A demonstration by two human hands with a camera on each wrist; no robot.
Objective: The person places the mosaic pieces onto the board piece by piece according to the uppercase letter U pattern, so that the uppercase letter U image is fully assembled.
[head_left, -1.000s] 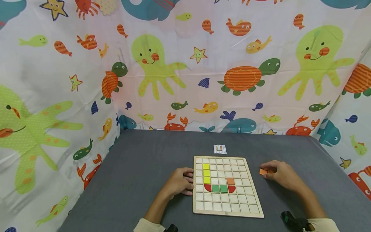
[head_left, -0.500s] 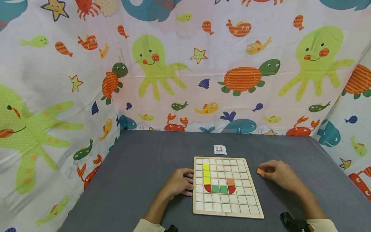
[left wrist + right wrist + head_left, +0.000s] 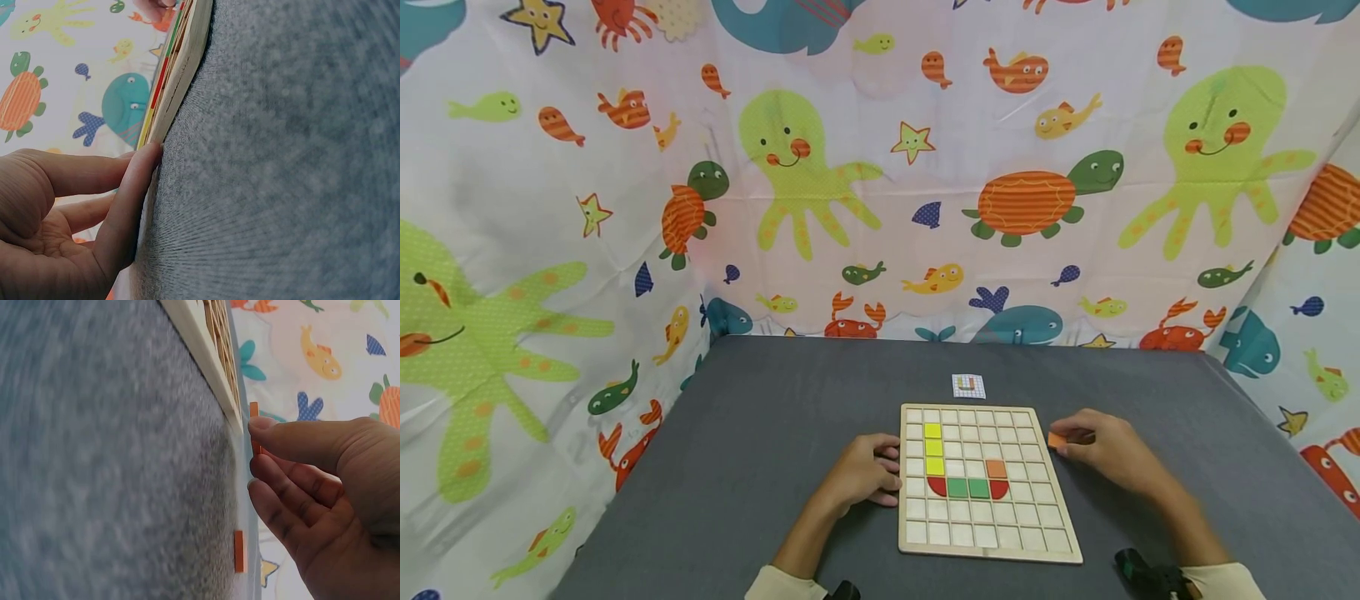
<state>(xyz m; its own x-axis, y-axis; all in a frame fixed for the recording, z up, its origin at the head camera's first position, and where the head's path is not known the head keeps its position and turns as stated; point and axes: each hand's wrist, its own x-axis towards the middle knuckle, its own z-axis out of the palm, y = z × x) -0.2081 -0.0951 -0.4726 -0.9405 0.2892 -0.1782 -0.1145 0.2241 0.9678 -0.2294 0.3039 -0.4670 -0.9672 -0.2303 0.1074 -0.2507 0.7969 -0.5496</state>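
Observation:
My right hand pinches an orange square tile between thumb and fingers, just off the right edge of the wooden grid board. My left hand rests at the board's left edge, with thumb and fingertips right at the rim. On the board, three yellow squares form a column. Below them a row has a red rounded piece, two green squares and another red rounded piece. An orange square sits above the right red piece.
Behind the board lies a small printed pattern card. Another orange piece lies on the grey table, seen in the right wrist view. A sea-animal curtain encloses the back and sides.
My right hand has moved left with the orange tile, closer to the board's right edge. The left hand and the pieces on the board have stayed put.

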